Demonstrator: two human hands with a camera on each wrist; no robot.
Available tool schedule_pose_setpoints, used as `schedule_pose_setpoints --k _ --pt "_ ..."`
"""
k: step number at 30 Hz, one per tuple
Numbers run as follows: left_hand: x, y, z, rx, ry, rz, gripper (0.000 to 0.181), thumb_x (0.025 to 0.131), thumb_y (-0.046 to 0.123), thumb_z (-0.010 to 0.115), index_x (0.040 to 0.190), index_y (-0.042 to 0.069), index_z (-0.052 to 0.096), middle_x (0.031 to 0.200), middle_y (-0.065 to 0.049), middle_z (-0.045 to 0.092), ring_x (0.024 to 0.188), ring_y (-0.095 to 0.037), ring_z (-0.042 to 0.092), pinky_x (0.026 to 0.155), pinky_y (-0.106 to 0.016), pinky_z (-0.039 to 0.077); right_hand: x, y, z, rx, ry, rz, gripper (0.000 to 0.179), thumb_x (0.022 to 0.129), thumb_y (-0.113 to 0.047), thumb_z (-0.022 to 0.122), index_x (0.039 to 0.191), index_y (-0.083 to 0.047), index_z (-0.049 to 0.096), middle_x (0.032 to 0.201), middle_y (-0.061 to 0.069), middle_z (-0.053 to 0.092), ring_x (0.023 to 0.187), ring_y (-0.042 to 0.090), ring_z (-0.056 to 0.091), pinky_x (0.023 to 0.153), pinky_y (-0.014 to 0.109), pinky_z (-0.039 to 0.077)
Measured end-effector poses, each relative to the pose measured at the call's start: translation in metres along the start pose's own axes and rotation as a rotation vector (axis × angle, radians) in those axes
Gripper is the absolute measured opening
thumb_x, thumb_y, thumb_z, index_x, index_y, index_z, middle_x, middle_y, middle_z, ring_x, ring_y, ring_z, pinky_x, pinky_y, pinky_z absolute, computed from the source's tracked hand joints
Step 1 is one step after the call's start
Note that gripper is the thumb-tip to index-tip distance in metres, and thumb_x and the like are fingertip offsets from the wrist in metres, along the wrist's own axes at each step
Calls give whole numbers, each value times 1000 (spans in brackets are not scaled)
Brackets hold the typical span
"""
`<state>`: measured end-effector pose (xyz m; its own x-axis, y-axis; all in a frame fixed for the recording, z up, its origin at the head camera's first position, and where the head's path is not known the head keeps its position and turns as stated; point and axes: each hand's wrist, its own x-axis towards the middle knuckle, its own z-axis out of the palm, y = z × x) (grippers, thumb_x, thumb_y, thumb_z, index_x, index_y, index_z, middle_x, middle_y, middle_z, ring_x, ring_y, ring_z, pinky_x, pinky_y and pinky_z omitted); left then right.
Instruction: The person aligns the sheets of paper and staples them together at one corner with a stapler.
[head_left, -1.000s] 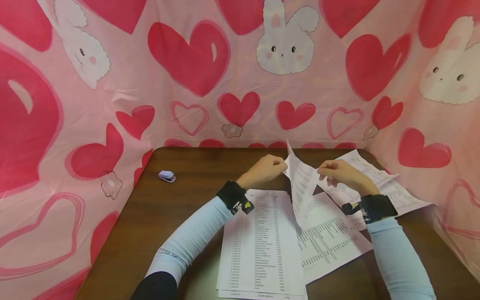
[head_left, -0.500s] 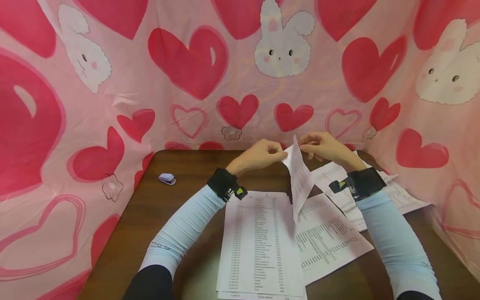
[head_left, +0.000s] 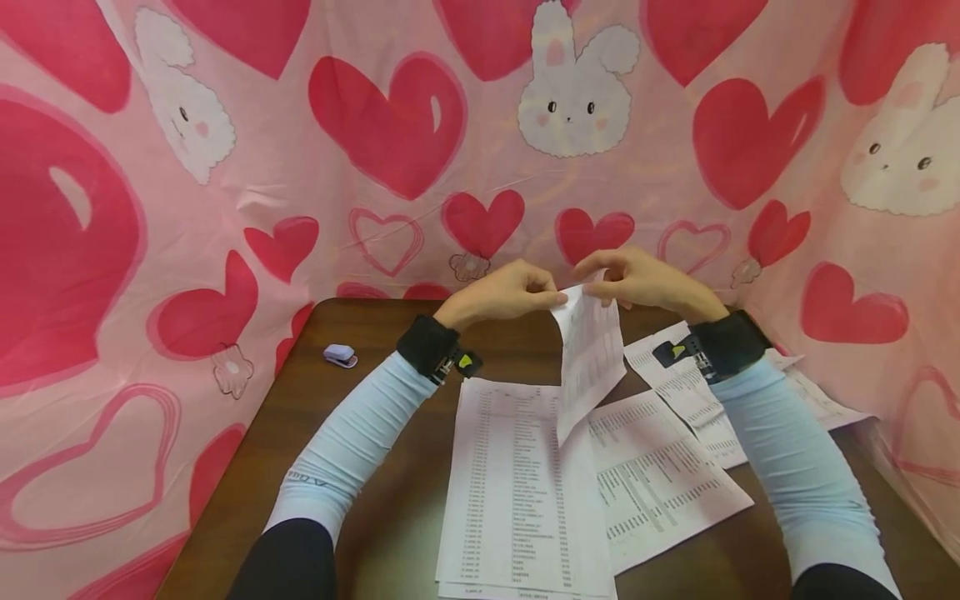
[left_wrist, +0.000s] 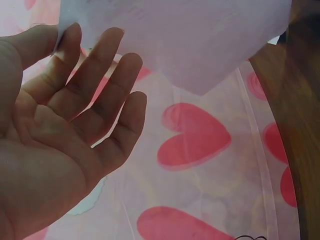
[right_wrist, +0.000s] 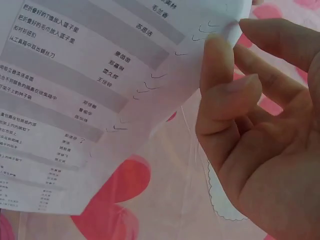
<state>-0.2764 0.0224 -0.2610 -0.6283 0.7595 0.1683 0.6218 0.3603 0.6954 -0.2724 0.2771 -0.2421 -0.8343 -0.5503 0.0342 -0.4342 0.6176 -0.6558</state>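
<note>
I've got the L hand (head_left: 504, 292) pinching a white printed paper sheet (head_left: 588, 358) at its top L corner b/w thumb and index; the other three fingers are spread, slightly bent, w/ gaps b/w them. R hand (head_left: 648, 283) is at the same sheet's top edge, fingers bent, thumb against the paper; I can't tell if it has a firm hold. The sheet hangs tilted above the brown wooden table (head_left: 405, 333); its lower corner overlaps a neat stack of white printed pages (head_left: 498, 500) in my head view, contact unclear. R wrist cam gives me text rows, grey bands and handwritten ticks on it.

Table holds the rest: the stack nearest the person, a grey-banded printed page (head_left: 652, 475) angled just R of it & partly under, then more loose printed papers (head_left: 686, 379) overlapping farther R. Small lilac stapler (head_left: 341, 356) sits far L, well apart from the pages.
</note>
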Motion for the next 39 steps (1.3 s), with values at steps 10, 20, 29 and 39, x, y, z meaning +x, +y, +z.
schedule_pose_setpoints --k 10,20,29,39 --pt "-4 0 -5 30 68 -81 22 96 31 63 86 13 69 67 1 41 63 -14 38 57 -25 34 6 -5 -1 -72 -55 0 25 91 -21 69 114 -11 68 96 18 64 63 26 56 55 34 51" --pt "-10 -6 -6 6 105 -70 30 97 36 59 79 13 61 67 0 42 62 -16 40 59 -26 36 9 -13 -4 -126 -68 -91 15 89 -18 71 101 -9 73 88 10 68 68 26 58 63 38 57" --pt "-24 -22 6 -96 13 -119 24 94 40 63 107 20 67 92 3 67 82 -18 60 70 -29 46 11 -20 -10 -161 -62 -127 13 88 -16 72 99 -9 73 86 10 69 67 24 58 61 32 56" --pt "-43 -42 24 -140 -58 -143 49 92 36 67 138 25 53 123 4 67 101 -16 67 92 -37 54 8 -31 -20 -227 20 -94 11 89 -16 71 97 -8 73 88 9 67 61 25 58 59 33 56"
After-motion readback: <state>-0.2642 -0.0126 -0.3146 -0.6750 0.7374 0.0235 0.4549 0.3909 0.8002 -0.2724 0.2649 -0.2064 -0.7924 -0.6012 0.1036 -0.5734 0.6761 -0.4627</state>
